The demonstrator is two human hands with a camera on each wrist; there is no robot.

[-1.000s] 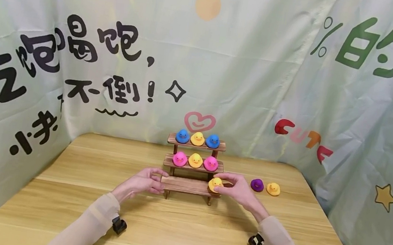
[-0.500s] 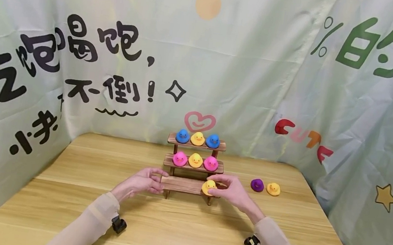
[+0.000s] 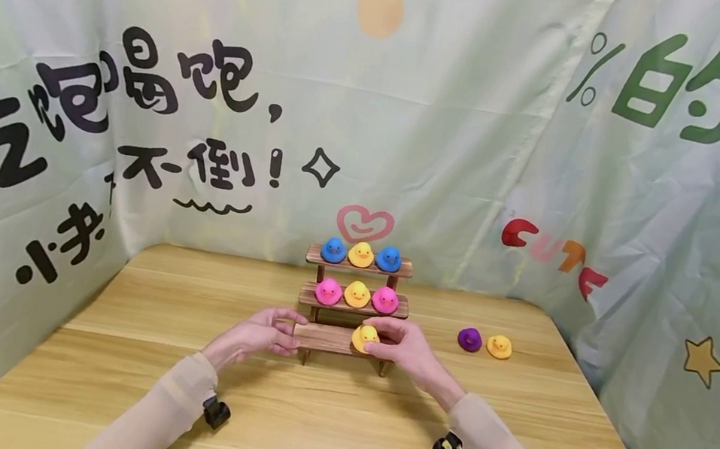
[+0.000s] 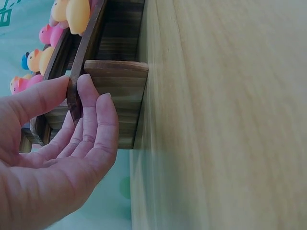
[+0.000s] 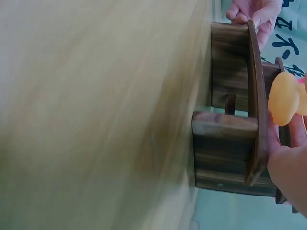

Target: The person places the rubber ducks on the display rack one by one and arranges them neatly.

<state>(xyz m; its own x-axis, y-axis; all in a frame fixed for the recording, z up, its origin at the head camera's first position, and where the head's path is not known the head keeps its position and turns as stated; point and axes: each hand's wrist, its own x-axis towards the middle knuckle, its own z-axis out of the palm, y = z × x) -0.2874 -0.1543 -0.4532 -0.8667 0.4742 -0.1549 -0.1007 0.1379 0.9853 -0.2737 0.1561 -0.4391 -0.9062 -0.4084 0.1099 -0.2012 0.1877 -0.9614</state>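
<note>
A three-tier wooden display stand (image 3: pixel 323 338) stands on the table. My left hand (image 3: pixel 259 329) holds the left end of its lowest shelf, thumb (image 4: pixel 45 98) on top and fingers underneath. My right hand (image 3: pixel 410 352) pinches a yellow rubber duck (image 3: pixel 364 338) at the lowest shelf, just right of its middle. In the right wrist view that duck (image 5: pixel 284 99) is at the shelf's surface; whether it touches, I cannot tell. On the middle shelf sit a yellow duck (image 3: pixel 357 295) and two pink ducks, one of them (image 3: pixel 328 292) at left. Above them, a yellow duck (image 3: pixel 362 254) sits between two blue ones.
To the right of the stand, a purple duck (image 3: pixel 470 339) and another yellow duck (image 3: pixel 499 347) lie side by side on the wooden table (image 3: pixel 305 430). Printed cloth (image 3: pixel 451 153) hangs behind the table and along both sides.
My right hand has moved left along the lowest shelf with the yellow duck, from the right end to near the middle. The left hand keeps its place on the shelf end.
</note>
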